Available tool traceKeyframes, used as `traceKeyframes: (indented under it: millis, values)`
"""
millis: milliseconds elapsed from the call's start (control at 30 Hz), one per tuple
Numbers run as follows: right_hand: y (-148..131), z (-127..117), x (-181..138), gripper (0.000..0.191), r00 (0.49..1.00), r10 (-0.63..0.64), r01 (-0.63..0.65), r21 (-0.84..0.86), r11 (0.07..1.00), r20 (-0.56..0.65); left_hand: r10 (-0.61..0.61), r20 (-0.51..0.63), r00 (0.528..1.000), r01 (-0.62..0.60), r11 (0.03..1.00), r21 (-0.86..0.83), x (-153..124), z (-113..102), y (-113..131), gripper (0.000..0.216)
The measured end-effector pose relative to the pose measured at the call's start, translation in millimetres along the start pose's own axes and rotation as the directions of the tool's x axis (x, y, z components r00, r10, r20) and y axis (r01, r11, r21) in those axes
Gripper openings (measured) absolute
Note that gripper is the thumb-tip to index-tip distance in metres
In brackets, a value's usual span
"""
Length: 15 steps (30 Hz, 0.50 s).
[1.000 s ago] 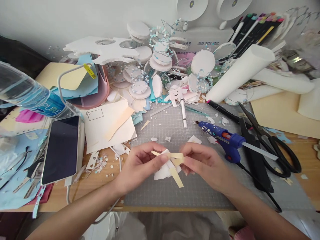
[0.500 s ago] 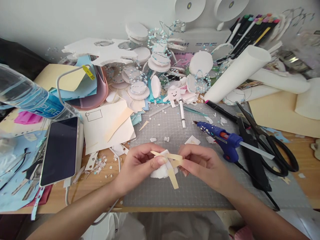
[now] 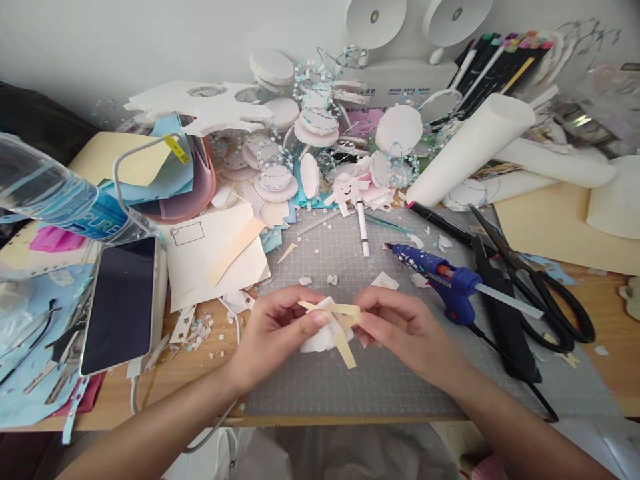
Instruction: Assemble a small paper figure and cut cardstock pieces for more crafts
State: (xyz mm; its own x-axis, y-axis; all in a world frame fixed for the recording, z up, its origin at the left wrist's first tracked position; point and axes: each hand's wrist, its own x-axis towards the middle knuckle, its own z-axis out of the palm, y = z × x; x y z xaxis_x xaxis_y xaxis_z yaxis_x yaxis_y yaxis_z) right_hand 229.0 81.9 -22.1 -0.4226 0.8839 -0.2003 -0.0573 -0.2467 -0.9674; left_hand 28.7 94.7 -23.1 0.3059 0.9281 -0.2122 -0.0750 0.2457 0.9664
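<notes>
Cream paper strips [image 3: 345, 351] seem mid-fold between the left hand [image 3: 280, 327], clamped on them and a white scrap [image 3: 314, 342], and the right hand [image 3: 403, 325], pinching their loop; next calls for steadiness.

One head-worn view, forward and down from close above the desk [image 3: 175, 373], left hand [image 3: 285, 327] and right hand [image 3: 405, 327].

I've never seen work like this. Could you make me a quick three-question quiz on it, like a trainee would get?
1. True or false: the scissors lie to the right of the bottle.
2. Which hand is nearer the bottle?
3. What does the right hand pinch? A: the scissors; B: a pale yellow strip; C: the bottle.

Key: 1. True. 2. The left hand. 3. B.
</notes>
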Motion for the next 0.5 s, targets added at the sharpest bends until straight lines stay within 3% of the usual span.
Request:
traceKeyframes:
  millis: [167,367,500]
  values:
    - [5,6,0,0.013,0.997,0.044,-0.047,0.042,0.998,0.061,0.007,-0.017,1.0,-0.007,1.0,-0.005,0,1,0,0.031]
    - [5,6,9,0.025,0.998,-0.039,0.044,0.078,0.996,-0.054,0.097,-0.013,0.995,-0.095,0.992,0.083,0,-1,3,0.043]
    - [1,-3,12,0.031,0.996,-0.048,0.051,0.038,0.998,-0.075,0.154,-0.018,0.988,-0.149,0.975,0.162,-10,-8,15,0.035]
